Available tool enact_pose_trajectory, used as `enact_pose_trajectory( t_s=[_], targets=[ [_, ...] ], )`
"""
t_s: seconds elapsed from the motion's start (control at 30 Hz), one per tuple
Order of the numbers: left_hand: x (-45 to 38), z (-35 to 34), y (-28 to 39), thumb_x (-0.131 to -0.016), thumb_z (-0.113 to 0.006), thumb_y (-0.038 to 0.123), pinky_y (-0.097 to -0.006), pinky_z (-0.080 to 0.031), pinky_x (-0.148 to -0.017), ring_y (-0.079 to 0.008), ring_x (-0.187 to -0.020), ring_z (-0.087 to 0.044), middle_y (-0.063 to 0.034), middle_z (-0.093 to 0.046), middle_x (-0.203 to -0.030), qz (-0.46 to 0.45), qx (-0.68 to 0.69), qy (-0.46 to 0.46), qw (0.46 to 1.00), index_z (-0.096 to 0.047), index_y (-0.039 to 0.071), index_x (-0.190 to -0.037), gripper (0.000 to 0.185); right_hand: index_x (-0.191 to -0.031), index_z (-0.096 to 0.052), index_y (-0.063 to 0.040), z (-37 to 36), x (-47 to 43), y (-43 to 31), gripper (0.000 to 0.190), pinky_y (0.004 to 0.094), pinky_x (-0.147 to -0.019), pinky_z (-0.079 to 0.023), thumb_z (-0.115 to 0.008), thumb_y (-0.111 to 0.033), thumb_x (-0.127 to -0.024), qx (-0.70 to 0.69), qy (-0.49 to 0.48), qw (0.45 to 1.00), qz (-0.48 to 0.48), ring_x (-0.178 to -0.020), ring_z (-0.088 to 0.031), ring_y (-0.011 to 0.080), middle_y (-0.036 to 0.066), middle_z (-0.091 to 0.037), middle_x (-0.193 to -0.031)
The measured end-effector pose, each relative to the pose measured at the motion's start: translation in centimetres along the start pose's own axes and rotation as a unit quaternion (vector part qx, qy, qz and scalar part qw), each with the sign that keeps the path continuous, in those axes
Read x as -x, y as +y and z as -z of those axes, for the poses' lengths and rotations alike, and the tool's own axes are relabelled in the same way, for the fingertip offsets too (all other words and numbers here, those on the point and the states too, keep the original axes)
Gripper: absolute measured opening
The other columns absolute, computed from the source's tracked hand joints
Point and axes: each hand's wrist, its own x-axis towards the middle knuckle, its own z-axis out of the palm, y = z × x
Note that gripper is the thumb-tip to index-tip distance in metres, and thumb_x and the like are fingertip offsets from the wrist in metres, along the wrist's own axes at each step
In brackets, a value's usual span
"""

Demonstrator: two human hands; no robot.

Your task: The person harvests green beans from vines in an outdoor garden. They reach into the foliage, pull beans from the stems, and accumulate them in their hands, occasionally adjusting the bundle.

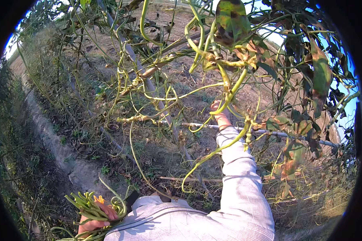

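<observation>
At the lower left, my left hand (98, 218) is closed around a bunch of long green bean pods (89, 206), with something orange among them. My right arm reaches forward into the climbing vines, and my right hand (219, 107) is partly hidden behind a curved green bean pod (233, 90). Whether its fingers hold anything cannot be made out. Another long pod (209, 155) hangs across my right sleeve. Above the hand are knobbly vine stems (229, 63) and a large green and brown leaf (231, 22).
A slanting pole (150, 87) carries tangled vines in front of me. A thin horizontal pole (267, 132) crosses by my right forearm. Browned leaves (294, 156) hang on the right. A bare dirt strip (42, 123) runs along the left, beside dense plants.
</observation>
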Motion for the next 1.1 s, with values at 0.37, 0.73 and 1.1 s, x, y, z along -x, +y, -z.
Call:
enact_pose_trajectory(
  t_s=[0.37,0.73,1.1],
  targets=[
    [-4.6,-5.4,-4.7,-0.055,-0.067,-0.004,-0.0441,-0.047,-0.077,-0.0310,-0.078,-0.060,-0.0158,-0.061,-0.076,-0.061,0.093,0.073,0.991,-0.054,0.000,-0.087,0.035,-0.074,-0.063,-0.008,0.7,-7.2,2.4,0.021,0.0408,-0.062,-0.044,-0.052,-0.025,-0.079,-0.027,-0.041,0.996,-0.081,-0.072,-0.058,0.0320,0.014,-0.060,-0.075],
    [-5.8,-8.2,-5.2,-0.056,-0.067,-0.001,-0.0459,-0.048,-0.076,-0.0308,-0.078,-0.059,-0.0166,-0.060,-0.077,-0.042,0.073,0.113,0.990,-0.054,0.000,-0.085,0.031,-0.071,-0.059,-0.008,3.5,-9.0,3.4,0.016,0.0371,-0.055,-0.039,-0.053,-0.021,-0.079,-0.063,-0.028,0.993,-0.092,-0.064,-0.052,0.0257,0.010,-0.055,-0.068],
    [-3.6,-8.1,-4.5,-0.059,-0.066,-0.006,-0.0456,-0.046,-0.078,-0.0301,-0.081,-0.058,-0.0164,-0.060,-0.081,-0.035,0.082,0.094,0.992,-0.051,0.003,-0.095,0.041,-0.067,-0.056,-0.009,4.7,-8.3,5.0,0.014,0.0334,-0.048,-0.034,-0.054,-0.016,-0.079,-0.127,0.016,0.985,-0.116,-0.055,-0.047,0.0195,0.005,-0.050,-0.062]
  ],
)
